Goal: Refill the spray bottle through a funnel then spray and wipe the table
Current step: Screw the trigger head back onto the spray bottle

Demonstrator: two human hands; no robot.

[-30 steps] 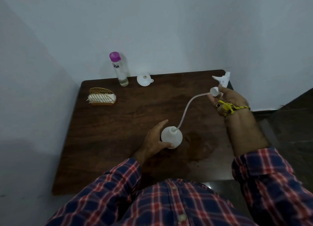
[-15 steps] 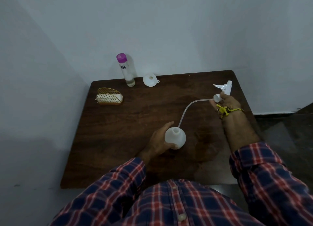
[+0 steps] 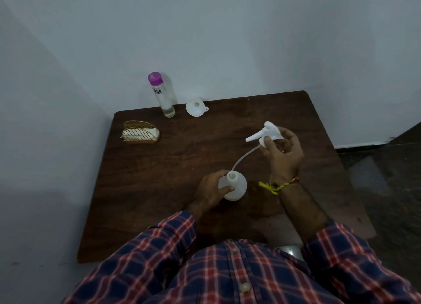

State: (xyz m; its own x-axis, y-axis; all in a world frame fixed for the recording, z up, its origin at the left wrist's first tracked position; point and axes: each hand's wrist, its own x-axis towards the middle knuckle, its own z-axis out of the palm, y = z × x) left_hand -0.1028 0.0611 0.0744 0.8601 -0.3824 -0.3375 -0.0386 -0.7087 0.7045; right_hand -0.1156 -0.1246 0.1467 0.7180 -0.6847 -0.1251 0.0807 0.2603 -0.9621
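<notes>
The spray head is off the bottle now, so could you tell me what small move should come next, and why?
Probably lay the spray head on the table with the right hand. The white bottle, steadied by the left hand, stands open, and the funnel lies unused at the far edge, so that hand needs freeing.

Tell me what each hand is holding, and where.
Left hand grips the white bottle by its body; right hand holds the spray head at its collar.
</notes>
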